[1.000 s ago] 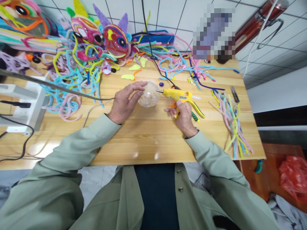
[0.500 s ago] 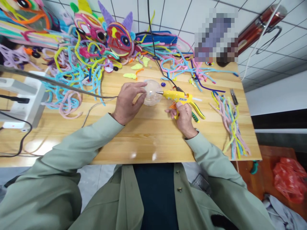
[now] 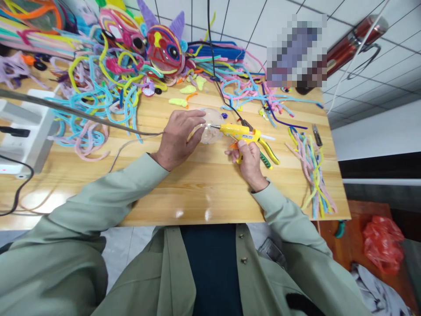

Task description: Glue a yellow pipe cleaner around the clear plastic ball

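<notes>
Table (image 3: 197, 186): pale wood. Glue gun (image 3: 239, 131): yellow body, orange trigger, silver nozzle, white stick out the back; above the table, right hand (image 3: 249, 160) clamped on its handle. Clear ball (image 3: 212, 136): rounded, colourless, see-through; on the table under the nozzle tip, contact unclear. Left hand (image 3: 180, 138) at ball's left side; cannot tell whether clamped on it. Counts: glue gun 1; pliers (image 3: 269, 151) 1 pair; clear ball 1.
</notes>
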Action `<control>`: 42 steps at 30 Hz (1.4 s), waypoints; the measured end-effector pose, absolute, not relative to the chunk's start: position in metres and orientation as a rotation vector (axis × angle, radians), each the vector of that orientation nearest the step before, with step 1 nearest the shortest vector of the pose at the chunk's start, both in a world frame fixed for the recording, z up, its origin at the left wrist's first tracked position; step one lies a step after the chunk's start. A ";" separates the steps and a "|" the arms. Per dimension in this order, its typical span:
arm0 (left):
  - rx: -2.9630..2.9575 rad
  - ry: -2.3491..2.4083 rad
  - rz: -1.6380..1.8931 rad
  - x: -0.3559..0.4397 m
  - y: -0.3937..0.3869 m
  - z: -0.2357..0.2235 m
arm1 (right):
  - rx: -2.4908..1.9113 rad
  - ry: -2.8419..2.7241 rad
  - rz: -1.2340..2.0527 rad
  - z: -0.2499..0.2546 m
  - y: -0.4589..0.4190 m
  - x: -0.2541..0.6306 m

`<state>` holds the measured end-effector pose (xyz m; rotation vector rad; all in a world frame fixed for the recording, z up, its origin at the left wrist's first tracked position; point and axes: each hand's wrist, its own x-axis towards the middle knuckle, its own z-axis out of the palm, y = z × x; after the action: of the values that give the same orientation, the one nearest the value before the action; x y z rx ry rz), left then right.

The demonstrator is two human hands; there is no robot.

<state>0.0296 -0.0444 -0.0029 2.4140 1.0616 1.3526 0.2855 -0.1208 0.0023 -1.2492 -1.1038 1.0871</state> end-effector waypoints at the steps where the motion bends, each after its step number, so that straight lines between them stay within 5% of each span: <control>1: 2.418 1.066 1.340 0.029 -0.044 -0.003 | -1.252 -1.103 1.087 0.002 -0.121 0.285; 42: 2.299 1.059 1.284 0.029 -0.041 0.006 | -1.296 -1.132 1.034 0.003 -0.120 0.286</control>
<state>0.0290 -0.0414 0.0059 2.2987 1.0595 1.2840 0.2864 -0.1204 0.0031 -1.2958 -1.1316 1.0343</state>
